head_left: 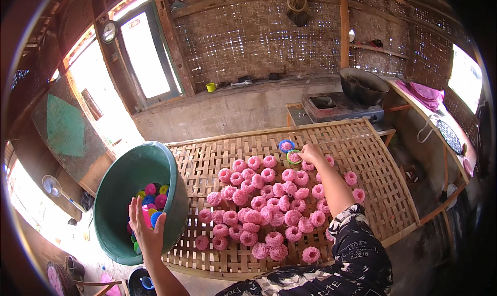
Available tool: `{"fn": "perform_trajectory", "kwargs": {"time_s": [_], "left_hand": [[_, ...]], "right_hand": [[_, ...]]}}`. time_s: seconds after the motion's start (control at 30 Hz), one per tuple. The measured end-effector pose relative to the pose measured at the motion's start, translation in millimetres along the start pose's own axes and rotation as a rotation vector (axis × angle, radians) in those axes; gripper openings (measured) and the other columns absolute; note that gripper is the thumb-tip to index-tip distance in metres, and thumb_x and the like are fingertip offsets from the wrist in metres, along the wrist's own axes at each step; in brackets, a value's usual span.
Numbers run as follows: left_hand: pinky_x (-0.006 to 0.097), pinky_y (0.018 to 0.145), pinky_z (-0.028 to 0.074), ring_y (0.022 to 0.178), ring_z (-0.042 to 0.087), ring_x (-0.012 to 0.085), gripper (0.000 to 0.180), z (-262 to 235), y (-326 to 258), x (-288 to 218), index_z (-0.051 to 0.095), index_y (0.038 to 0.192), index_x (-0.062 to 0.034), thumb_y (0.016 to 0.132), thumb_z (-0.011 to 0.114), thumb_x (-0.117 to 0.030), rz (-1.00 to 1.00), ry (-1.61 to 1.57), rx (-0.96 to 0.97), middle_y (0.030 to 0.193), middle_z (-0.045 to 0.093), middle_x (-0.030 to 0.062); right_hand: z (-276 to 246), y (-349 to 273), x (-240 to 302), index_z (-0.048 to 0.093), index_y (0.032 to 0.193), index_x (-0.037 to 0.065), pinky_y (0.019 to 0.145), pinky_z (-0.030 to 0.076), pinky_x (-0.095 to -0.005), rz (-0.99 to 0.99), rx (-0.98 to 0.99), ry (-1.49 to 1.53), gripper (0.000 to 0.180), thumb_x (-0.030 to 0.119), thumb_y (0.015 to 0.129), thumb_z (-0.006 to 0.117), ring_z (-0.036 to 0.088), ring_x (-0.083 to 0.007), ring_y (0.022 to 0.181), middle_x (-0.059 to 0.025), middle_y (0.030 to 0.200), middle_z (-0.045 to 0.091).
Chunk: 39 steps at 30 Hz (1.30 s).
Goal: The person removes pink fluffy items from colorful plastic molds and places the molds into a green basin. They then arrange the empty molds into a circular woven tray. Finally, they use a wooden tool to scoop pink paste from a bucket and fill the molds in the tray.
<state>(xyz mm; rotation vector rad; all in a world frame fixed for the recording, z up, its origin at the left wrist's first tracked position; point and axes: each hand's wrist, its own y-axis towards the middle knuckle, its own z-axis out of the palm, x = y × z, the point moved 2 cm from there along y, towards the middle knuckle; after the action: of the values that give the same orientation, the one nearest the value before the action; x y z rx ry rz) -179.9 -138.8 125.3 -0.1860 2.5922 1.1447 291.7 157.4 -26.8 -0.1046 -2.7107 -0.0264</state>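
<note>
Far out on the woven bamboo tray [341,135], my right hand [310,154] is closed, its fingertips at the rim of a small green cup mould [294,156] with pink stuff inside. Beside it stands a blue cup mould [286,146], also filled pink. My left hand [147,227] is raised at the mouth of a big green basin [178,192], fingers stretched and thumb apart. Several coloured moulds [150,199] lie in the basin, and a blue one [156,219] shows between thumb and fingers. Many pink, bumpy ring-shaped pieces [259,208] cover the tray's middle.
Behind the tray runs a ledge with a yellow-green cup [210,87]. A dark wok [364,86] sits on a stove [339,109] at the back right. A fan [52,185] and a dark bucket [141,281] are at the left.
</note>
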Motion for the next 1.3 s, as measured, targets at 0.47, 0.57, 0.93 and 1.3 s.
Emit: {"fn": "perform_trajectory", "kwargs": {"time_s": [0.47, 0.57, 0.93, 1.3], "left_hand": [[0.045, 0.104, 0.029, 0.126, 0.038, 0.0331, 0.056, -41.7, -37.5, 24.0, 0.045, 0.13, -0.008, 0.08, 0.066, -0.021, -0.039, -0.047, -0.102, 0.136, 0.041, 0.0144], [0.044, 0.104, 0.029, 0.126, 0.039, 0.0326, 0.055, -51.6, -42.8, 32.3, 0.045, 0.13, -0.0073, 0.08, 0.066, -0.019, -0.061, -0.026, -0.125, 0.136, 0.041, 0.0146], [0.044, 0.102, 0.032, 0.122, 0.043, 0.0313, 0.045, -37.2, -44.3, 50.6, 0.049, 0.125, -0.0046, 0.084, 0.063, -0.016, -0.147, 0.022, -0.196, 0.131, 0.046, 0.0154], [0.042, 0.105, 0.031, 0.123, 0.042, 0.0288, 0.047, -89.5, -112.4, 156.6, 0.047, 0.128, -0.0029, 0.088, 0.059, -0.023, -0.319, 0.243, -0.51, 0.132, 0.046, 0.0147]], "right_hand": [[-10.5, -44.8, 32.5, 0.056, 0.074, 0.008, 0.082, 0.046, -0.0392, -0.662, -0.204, -0.15, 0.026, 0.025, 0.066, 0.075, 0.056, -0.028, 0.092, -0.0099, 0.091, 0.061], [-28.8, -48.4, 44.7, 0.057, 0.077, 0.007, 0.08, 0.046, -0.0393, -0.538, -0.211, -0.029, 0.029, 0.026, 0.065, 0.076, 0.057, -0.0288, 0.089, -0.0106, 0.086, 0.062], [-67.6, -83.4, 267.8, 0.061, 0.096, 0.004, 0.072, 0.05, -0.0319, -1.01, -0.004, 0.891, 0.042, 0.039, 0.075, 0.072, 0.063, -0.0184, 0.08, -0.0105, 0.084, 0.065], [4.7, 51.2, 28.8, 0.066, 0.09, -0.005, 0.085, 0.048, -0.0406, 0.004, -0.23, -0.077, 0.052, 0.044, 0.074, 0.068, 0.061, -0.0353, 0.097, -0.0257, 0.097, 0.063]]}}
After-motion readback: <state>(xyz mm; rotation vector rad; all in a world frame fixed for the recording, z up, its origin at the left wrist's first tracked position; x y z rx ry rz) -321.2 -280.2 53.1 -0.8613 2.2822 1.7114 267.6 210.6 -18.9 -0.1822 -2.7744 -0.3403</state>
